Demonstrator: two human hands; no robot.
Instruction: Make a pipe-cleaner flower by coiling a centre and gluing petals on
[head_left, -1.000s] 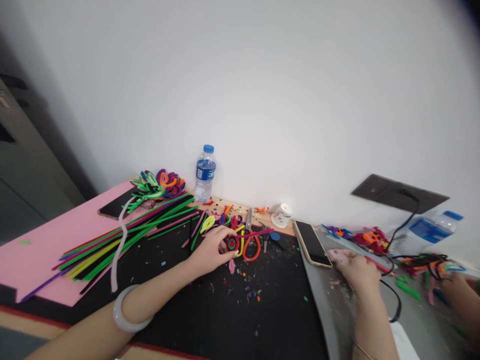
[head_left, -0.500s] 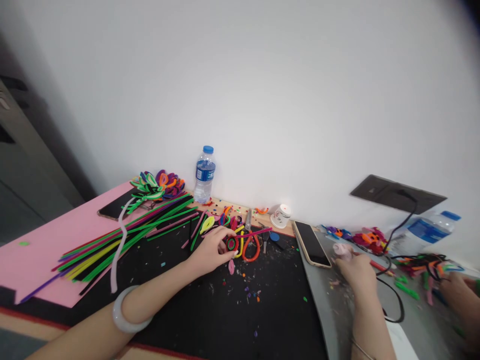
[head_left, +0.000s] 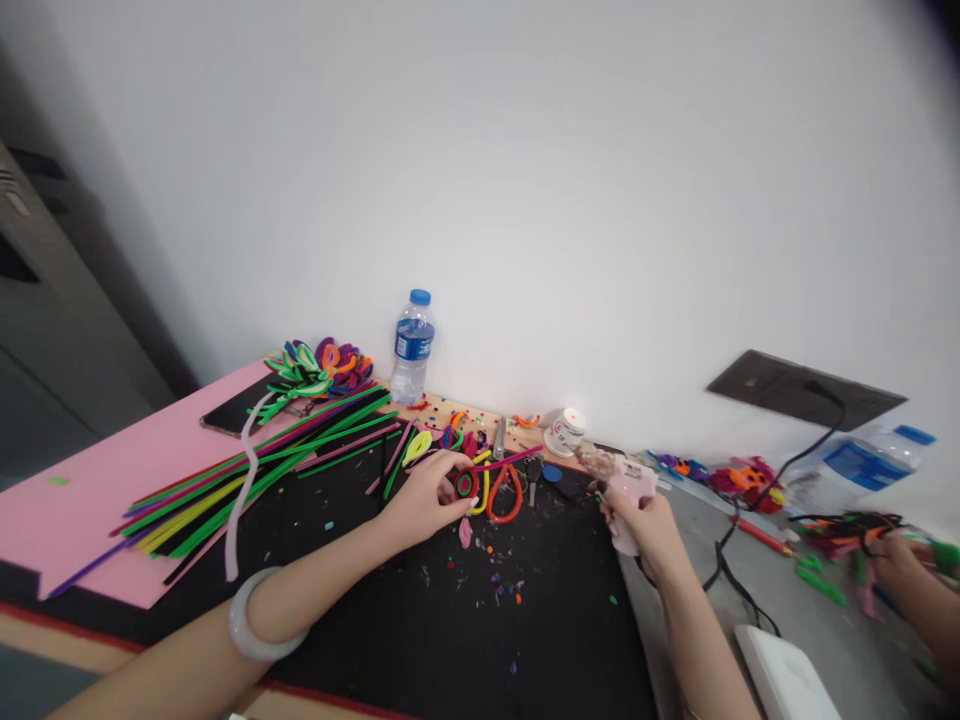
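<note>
My left hand point(head_left: 433, 497) is closed in a pinch around a coiled pipe cleaner point(head_left: 466, 484), red outside with green and dark rings inside. A straight magenta pipe cleaner point(head_left: 517, 458) sticks out to the right beside it; I cannot tell whether it joins the coil. My right hand point(head_left: 643, 520) grips a pale pink hot glue gun point(head_left: 628, 483), its nozzle pointing left towards the paper cup point(head_left: 565, 432). Orange-handled scissors point(head_left: 505, 497) lie just right of my left hand. Below the coil is a small pink pipe-cleaner loop point(head_left: 466, 532).
Loose pipe cleaners point(head_left: 202, 510) spread over pink board point(head_left: 82, 500), left, beside a looped bunch point(head_left: 307, 370). A water bottle point(head_left: 412, 350) stands by the wall. Black cable point(head_left: 724, 560) crosses the grey mat near a white box-like object point(head_left: 787, 672). Another person's hand point(head_left: 900, 565) works far right.
My right hand has moved left from the grey mat with the glue gun raised, covering where a phone lay. My left hand still pinches the coil in the same place.
</note>
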